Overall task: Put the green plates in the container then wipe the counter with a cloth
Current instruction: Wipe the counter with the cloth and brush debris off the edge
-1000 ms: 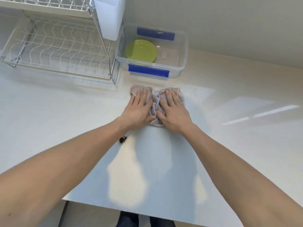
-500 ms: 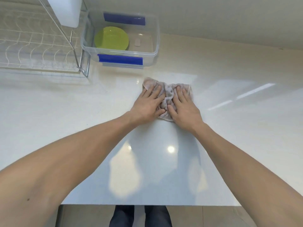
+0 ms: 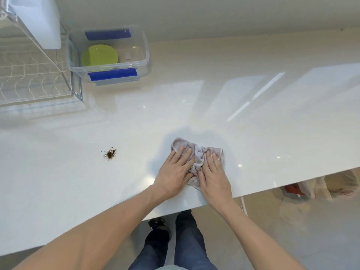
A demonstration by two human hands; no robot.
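A crumpled grey cloth (image 3: 197,155) lies on the white counter (image 3: 253,133) close to its front edge. My left hand (image 3: 174,173) presses flat on the cloth's left half and my right hand (image 3: 213,177) presses flat on its right half. The green plates (image 3: 100,55) lie stacked inside a clear plastic container (image 3: 145,55) with blue clips at the back left. A small pile of brown crumbs (image 3: 110,153) sits on the counter, well left of the cloth and apart from it.
A wire dish rack (image 3: 33,78) with a white holder (image 3: 41,20) stands at the far left beside the container. The counter's front edge runs just below my hands. Bags lie on the floor (image 3: 311,193) at the right.
Both hands have dragged the cloth across the counter, away from the container and toward the front edge. The brown crumbs, last seen by my left wrist, now lie uncovered to the left.
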